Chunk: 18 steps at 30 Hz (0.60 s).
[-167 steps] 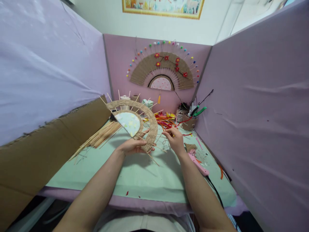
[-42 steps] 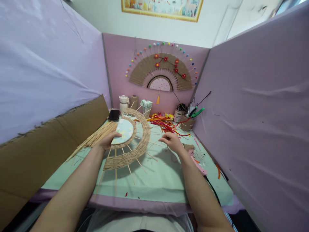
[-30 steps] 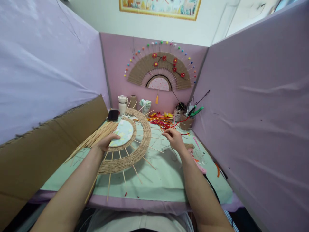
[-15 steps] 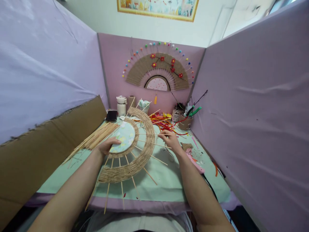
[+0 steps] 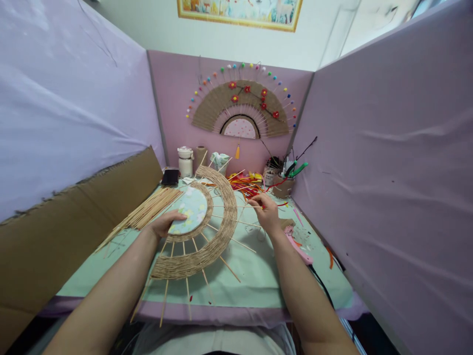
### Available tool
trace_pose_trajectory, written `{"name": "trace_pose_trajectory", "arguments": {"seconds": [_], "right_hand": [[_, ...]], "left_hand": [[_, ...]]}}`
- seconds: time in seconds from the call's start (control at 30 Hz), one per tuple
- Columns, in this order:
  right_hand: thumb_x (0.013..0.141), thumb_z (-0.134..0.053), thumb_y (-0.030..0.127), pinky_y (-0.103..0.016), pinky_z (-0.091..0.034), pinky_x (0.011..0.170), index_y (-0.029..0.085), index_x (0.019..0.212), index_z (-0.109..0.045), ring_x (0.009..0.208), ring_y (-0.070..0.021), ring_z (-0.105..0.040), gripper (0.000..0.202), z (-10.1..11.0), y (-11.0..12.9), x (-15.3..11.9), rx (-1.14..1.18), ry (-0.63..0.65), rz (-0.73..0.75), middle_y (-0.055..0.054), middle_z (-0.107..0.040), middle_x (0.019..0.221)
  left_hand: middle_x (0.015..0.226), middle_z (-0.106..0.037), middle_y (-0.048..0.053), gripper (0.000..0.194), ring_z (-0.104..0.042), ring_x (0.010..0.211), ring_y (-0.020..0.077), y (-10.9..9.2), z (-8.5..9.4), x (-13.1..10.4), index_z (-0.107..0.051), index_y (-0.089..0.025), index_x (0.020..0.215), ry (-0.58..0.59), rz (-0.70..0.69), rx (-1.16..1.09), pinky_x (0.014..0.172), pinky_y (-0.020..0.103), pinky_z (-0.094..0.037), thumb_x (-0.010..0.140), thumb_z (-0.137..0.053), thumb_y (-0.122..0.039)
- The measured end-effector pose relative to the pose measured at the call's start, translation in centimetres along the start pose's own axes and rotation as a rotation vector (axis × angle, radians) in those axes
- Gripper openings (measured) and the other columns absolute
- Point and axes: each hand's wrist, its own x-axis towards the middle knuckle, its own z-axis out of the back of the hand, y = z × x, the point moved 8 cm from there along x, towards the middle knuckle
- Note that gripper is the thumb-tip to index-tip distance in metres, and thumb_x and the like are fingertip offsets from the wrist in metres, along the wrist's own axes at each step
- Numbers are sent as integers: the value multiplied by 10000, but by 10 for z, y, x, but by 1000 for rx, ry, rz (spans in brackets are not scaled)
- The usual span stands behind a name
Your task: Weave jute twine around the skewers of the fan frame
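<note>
A half-round fan frame [image 5: 218,231] of wooden sticks wrapped in tan twine is held just above the green mat [image 5: 251,276]. Its pale floral centre [image 5: 190,212] is gripped at the left edge by my left hand [image 5: 164,224]. My right hand [image 5: 266,212] is at the fan's right side, fingers pinched on the tip of one protruding stick [image 5: 249,206]. Bare stick ends fan out past the twine band toward me and to the right.
A bundle of loose sticks [image 5: 142,214] lies at the left beside a cardboard sheet [image 5: 66,222]. Coloured ribbons [image 5: 247,182], tool cups [image 5: 283,185], jars [image 5: 185,161] and a phone [image 5: 170,176] stand at the back. A pink glue gun [image 5: 297,246] lies right. A finished fan [image 5: 240,106] hangs on the wall.
The fan has been turned from upright in both hands to its flat side left, arc right. My left hand moved to the floral centre; my right hand rose to pinch a stick.
</note>
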Motion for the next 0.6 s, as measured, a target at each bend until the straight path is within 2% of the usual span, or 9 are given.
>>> {"name": "trace_pose_trajectory", "arguments": {"seconds": [0.1, 0.33, 0.6], "right_hand": [[829, -573, 338, -303, -405, 648, 200, 713, -580, 642, -156, -489, 180, 7, 3, 1, -37, -66, 23, -12, -545, 668], [867, -514, 270, -340, -426, 749, 211, 852, -595, 829, -190, -534, 101, 15, 7, 1, -90, -152, 106, -50, -568, 834], [880, -503, 297, -338, -351, 767, 194, 830, -572, 763, -179, -534, 134, 21, -2, -1, -297, -199, 62, -34, -616, 785]], "left_hand": [[749, -722, 121, 226, -669, 635, 200, -1, -2, -1, -684, -86, 814, -5, -3, 5, 586, 248, -524, 607, -707, -173], [747, -723, 119, 292, -673, 644, 206, 1, -6, -2, -676, -86, 909, -6, 23, -8, 584, 253, -527, 621, -676, -133], [707, -719, 101, 194, -658, 594, 194, 1, -14, -3, -694, -88, 779, -18, 35, -10, 550, 250, -514, 590, -690, -135]]}}
